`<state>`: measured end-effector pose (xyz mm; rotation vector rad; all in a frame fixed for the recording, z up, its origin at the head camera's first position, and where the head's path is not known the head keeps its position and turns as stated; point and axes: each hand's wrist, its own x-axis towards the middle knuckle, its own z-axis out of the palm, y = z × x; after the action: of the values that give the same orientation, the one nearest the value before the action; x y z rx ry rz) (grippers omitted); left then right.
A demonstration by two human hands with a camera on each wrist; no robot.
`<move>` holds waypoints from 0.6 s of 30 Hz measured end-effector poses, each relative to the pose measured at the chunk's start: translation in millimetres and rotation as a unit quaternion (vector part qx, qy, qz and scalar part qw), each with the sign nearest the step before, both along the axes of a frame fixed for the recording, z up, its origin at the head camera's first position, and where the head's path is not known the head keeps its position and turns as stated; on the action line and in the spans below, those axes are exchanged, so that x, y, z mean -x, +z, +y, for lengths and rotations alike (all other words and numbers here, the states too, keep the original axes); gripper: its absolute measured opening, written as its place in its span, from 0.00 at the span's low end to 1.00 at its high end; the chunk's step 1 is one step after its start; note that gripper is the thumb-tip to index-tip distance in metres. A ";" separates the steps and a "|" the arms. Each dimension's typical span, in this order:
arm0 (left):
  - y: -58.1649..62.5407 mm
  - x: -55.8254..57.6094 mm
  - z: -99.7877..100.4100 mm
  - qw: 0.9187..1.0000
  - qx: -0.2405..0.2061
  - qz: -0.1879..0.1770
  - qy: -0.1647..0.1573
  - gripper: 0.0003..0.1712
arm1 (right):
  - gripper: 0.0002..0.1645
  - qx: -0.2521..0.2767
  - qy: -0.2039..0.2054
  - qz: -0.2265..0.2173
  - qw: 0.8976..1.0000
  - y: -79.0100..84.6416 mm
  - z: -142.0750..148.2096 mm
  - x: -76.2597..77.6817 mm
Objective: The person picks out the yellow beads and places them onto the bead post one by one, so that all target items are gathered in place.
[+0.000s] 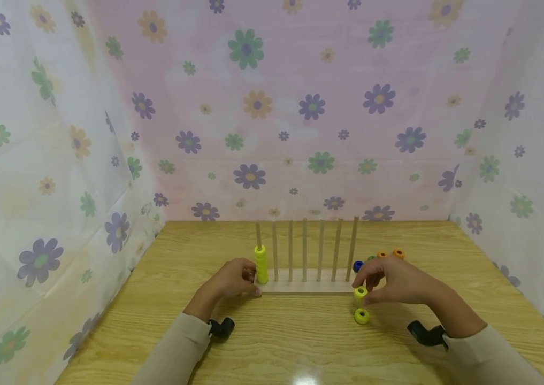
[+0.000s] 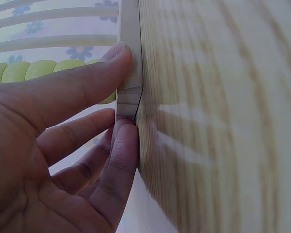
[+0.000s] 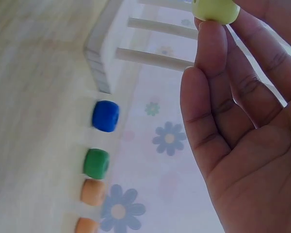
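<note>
A wooden peg rack [image 1: 306,287] stands upright on the table, with a row of several thin pegs. Its leftmost peg carries a stack of yellow beads [image 1: 261,266]. My left hand [image 1: 231,279] holds the left end of the rack's base, thumb [image 2: 94,77] on one side and fingertips [image 2: 123,145] against the end. Beyond the rack's right end, my right hand [image 1: 399,280] pinches a yellow bead [image 3: 216,10] between thumb and fingers, above the table. Another yellow bead [image 1: 361,316] lies on the tabletop just below it.
Behind the right hand lie a blue bead [image 3: 105,116], a green bead [image 3: 96,163] and orange beads [image 1: 399,254], close to the rack's right end. The wooden table [image 1: 291,342] is enclosed at the back and sides by flowered cloth [image 1: 291,133].
</note>
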<state>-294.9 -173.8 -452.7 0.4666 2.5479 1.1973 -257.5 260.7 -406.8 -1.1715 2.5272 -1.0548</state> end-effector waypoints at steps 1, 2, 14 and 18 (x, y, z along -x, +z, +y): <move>-0.1 0.0 0.1 1.000 0.001 0.001 0.000 0.26 | 0.16 -0.002 -0.002 0.007 1.000 2.5 -0.6 0.2; -0.2 0.0 0.2 1.000 0.002 0.002 0.000 0.26 | 0.15 -0.002 -0.005 0.012 1.000 5.0 -1.3 0.3; -2.4 1.8 -1.1 1.000 0.016 0.008 0.006 0.30 | 0.14 0.019 0.003 0.044 0.999 29.0 -13.8 3.0; -3.4 2.5 -1.5 1.000 0.019 0.008 0.008 0.31 | 0.14 0.015 0.007 0.058 0.998 35.6 -17.3 3.7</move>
<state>-297.5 -175.3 -456.2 0.4507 2.5881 1.1531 -261.1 243.4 -371.2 -1.2925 2.5928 -1.0529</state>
